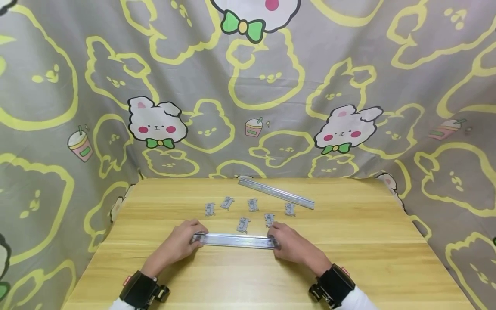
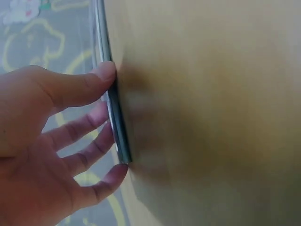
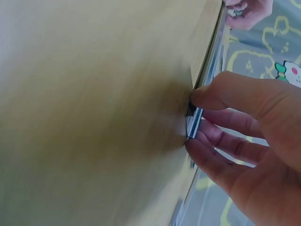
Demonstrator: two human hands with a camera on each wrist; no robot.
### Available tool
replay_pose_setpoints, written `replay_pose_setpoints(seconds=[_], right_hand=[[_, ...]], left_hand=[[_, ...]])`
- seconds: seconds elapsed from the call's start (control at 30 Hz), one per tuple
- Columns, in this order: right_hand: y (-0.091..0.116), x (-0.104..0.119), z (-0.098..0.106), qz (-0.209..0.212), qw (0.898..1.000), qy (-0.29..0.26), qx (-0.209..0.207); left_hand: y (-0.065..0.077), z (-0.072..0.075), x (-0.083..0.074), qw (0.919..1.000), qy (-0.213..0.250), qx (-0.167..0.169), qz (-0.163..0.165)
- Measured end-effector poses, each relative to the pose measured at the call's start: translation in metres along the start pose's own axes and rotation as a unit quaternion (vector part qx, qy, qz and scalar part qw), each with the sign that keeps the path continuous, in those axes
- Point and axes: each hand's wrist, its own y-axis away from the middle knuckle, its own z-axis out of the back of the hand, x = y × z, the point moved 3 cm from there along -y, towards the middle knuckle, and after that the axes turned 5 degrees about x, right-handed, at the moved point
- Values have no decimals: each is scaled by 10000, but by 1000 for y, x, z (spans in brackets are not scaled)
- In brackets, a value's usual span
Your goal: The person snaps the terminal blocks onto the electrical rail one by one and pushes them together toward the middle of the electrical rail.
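A silvery metal DIN rail [image 1: 236, 241] lies crosswise between the two hands, low over the wooden table. My left hand [image 1: 180, 241] grips its left end; in the left wrist view the thumb presses the near edge of the rail [image 2: 120, 127] and the fingers curl behind it. At the other end, my right hand [image 1: 292, 243] pinches the rail between thumb and fingers, with the rail's tip [image 3: 194, 125] showing in the right wrist view. Just beyond the rail lie small grey terminal blocks, the nearest a block [image 1: 243, 224] and another [image 1: 269, 219] by the right fingers.
Several more terminal blocks, such as one [image 1: 209, 209] at left and one [image 1: 289, 209] at right, lie farther back. A second slotted DIN rail [image 1: 276, 193] rests slantwise near the rear edge of the table [image 1: 348, 267]. A patterned grey curtain [image 1: 217, 82] surrounds the table's back and sides.
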Motion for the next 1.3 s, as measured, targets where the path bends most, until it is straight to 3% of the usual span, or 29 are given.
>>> replay_pose_setpoints(seconds=[0.2,0.57,1.3], right_hand=[[18,-23,9,73,10000,-5,44],[23,-42,15,-66,9997,-196,127],[15,-56,22,-386,9989,-228,-151]], left_hand=[[-9,-11,-22,9998,12,141,-118],[-23,-10,-42,9997,-34,230,-40],[-45,-16,-32,9992,261,231,214]])
